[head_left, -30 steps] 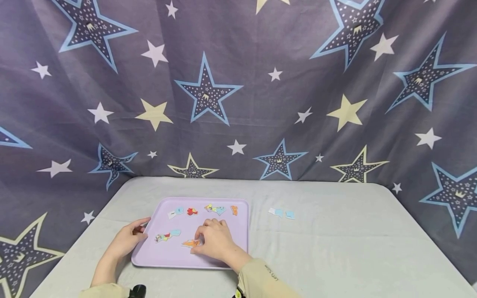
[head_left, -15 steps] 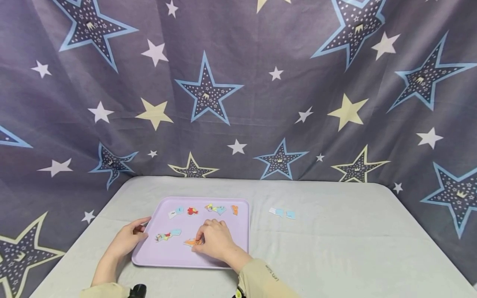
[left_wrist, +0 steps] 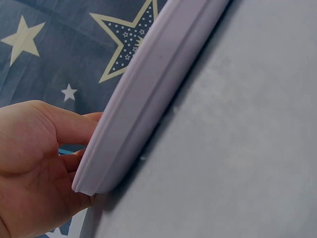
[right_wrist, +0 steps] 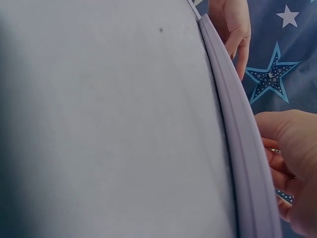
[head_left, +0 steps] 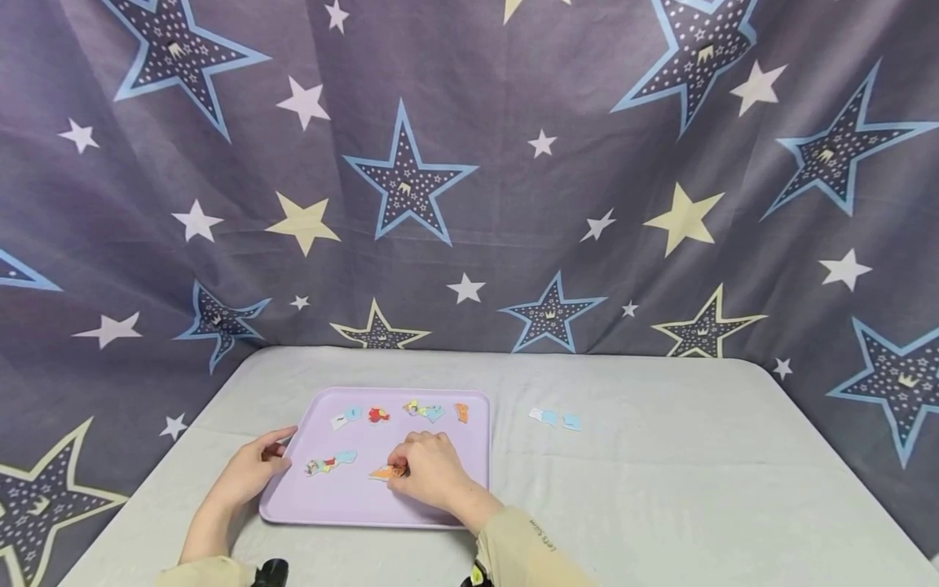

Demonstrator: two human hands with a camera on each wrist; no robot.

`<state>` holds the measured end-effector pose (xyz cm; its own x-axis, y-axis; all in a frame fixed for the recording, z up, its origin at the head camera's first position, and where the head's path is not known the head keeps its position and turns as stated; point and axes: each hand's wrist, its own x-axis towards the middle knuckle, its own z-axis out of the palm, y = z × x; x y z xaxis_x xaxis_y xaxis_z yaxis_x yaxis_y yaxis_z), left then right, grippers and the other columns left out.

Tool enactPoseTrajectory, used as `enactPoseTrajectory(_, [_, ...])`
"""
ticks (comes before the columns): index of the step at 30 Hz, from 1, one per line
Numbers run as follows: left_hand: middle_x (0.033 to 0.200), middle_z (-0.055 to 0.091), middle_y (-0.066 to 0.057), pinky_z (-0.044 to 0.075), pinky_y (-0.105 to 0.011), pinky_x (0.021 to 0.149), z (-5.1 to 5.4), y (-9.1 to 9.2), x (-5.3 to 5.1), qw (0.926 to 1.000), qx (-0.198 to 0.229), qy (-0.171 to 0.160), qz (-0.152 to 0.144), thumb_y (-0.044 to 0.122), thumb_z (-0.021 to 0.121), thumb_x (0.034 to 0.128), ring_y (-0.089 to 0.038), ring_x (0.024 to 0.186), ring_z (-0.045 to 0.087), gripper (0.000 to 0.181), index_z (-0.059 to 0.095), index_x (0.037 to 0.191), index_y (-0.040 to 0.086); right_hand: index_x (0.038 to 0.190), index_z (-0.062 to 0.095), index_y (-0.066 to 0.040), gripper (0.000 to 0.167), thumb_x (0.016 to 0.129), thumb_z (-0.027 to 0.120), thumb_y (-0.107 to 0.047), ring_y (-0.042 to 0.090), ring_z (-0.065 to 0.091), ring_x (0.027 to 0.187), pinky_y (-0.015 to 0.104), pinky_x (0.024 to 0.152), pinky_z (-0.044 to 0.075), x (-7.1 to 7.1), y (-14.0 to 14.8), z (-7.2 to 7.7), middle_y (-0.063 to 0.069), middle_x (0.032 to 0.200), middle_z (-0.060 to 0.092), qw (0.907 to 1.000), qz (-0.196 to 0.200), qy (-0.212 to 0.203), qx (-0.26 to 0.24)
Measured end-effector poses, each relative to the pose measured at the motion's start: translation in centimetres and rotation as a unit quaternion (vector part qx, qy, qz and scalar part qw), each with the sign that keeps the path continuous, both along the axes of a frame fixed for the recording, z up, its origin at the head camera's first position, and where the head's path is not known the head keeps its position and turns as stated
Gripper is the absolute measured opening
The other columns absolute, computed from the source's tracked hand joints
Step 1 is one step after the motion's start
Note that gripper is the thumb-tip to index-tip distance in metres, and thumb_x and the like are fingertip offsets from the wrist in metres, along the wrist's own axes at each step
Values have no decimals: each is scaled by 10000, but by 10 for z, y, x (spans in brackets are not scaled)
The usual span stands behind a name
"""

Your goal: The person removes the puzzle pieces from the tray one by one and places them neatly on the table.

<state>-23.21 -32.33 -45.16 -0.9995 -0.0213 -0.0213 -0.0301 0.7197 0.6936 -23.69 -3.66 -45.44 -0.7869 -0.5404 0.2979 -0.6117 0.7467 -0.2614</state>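
Note:
In the head view a lilac tray (head_left: 323,509) lies on the left part of the table. My left hand (head_left: 245,473) holds the tray's left edge, its thumb at the rim (left_wrist: 124,104) in the left wrist view, where the hand (left_wrist: 39,158) shows from the palm side. Over the tray's middle, my right hand (head_left: 433,470) pinches an orange puzzle piece (head_left: 383,473) between thumb and fingers, its right part hidden by them. A joined puzzle strip (head_left: 332,463) lies left of it. The right wrist view shows the right hand (right_wrist: 292,158) behind the tray's side, the piece hidden.
Along the tray's far side lie a white-and-blue pair (head_left: 346,417), a red piece (head_left: 377,416), a yellow-and-blue group (head_left: 424,411) and an orange piece (head_left: 461,413). Blue-and-white pieces (head_left: 544,417) and a blue piece (head_left: 571,421) lie on the table (head_left: 660,473) right of the tray. A star-patterned curtain (head_left: 469,220) hangs behind.
My right hand has moved slightly to the right and away from me, and the orange piece in its fingers has shifted the same way. The left hand has stayed on the tray edge.

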Motion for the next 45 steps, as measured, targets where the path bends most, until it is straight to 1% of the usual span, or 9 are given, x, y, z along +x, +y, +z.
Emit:
enactPoseTrajectory(7, [945, 535, -124, 387, -237, 671, -2, 1, -1, 10000, -4, 23, 2, 18, 556, 802, -172, 803, 467, 515, 435, 1295, -67, 889, 689, -252, 227, 685, 704, -350, -1, 432, 679, 224, 694, 317, -2, 11, 4, -164, 715, 486, 10000, 34, -3, -30])
enactPoseTrajectory(14, [947, 533, -128, 382, -238, 670, -2, -1, -1, 10000, -36, 29, -44, 23, 552, 812, -169, 801, 464, 511, 430, 1300, -64, 908, 694, -232, 231, 690, 697, -308, 9, 465, 696, 237, 724, 346, -3, 27, 11, -140, 747, 534, 9997, 92, -13, -232])
enactPoseTrajectory(21, [953, 530, -127, 381, -233, 676, -1, 1, 1, 10000, -6, -16, -26, 19, 547, 814, -170, 808, 460, 510, 428, 1304, -61, 916, 690, -172, 218, 703, 681, -221, 32, 530, 721, 262, 762, 362, -8, 46, 16, -84, 833, 585, 9972, 151, -320, -652])
enactPoseTrajectory(23, [955, 529, -130, 381, -235, 674, -1, 1, 0, 10000, 5, -26, -14, 23, 549, 815, -171, 810, 460, 511, 426, 1304, -63, 914, 689, -171, 213, 705, 678, -212, 55, 560, 760, 288, 793, 369, -9, 51, 18, -83, 853, 593, 9971, 125, -309, -690])
enactPoseTrajectory(25, [958, 531, -131, 382, -237, 674, -1, 1, 0, 10000, 6, -28, -11, 26, 552, 815, -171, 811, 462, 513, 424, 1304, -63, 908, 690, -170, 207, 705, 680, -205, 122, 599, 886, 339, 843, 383, -10, 56, 20, -74, 861, 603, 9970, 89, -249, -728])
enactPoseTrajectory(30, [961, 529, -133, 385, -240, 676, -2, 0, -2, 10000, 18, -56, -16, 24, 552, 817, -171, 814, 464, 516, 419, 1308, -63, 902, 693, -180, 199, 705, 671, -192, 224, 552, 1105, 419, 889, 381, -13, 69, 22, -48, 920, 646, 9967, -42, -110, -805])
enactPoseTrajectory(33, [965, 533, -134, 388, -242, 679, -2, -1, -2, 10000, 7, -66, -6, 24, 553, 817, -172, 816, 467, 516, 421, 1309, -59, 902, 692, -184, 197, 707, 670, -199, 163, 594, 991, 380, 847, 382, -15, 76, 22, -32, 979, 649, 9964, -113, -41, -841])
enactPoseTrajectory(37, [969, 533, -135, 389, -249, 683, -2, -2, -2, 10000, 2, -86, -14, 33, 557, 820, -177, 823, 469, 519, 418, 1312, -57, 892, 692, -177, 192, 702, 686, -202, 92, 574, 752, 329, 780, 374, -18, 85, 21, -51, 912, 626, 9955, -153, 95, -932])
enactPoseTrajectory(45, [960, 532, -134, 388, -239, 674, 0, 0, 0, 10000, 6, -47, -24, 24, 552, 812, -176, 816, 471, 519, 421, 1305, -66, 909, 693, -170, 209, 702, 680, -200, 101, 549, 717, 356, 786, 366, -23, 104, 19, -59, 860, 611, 9951, -333, 124, -925])
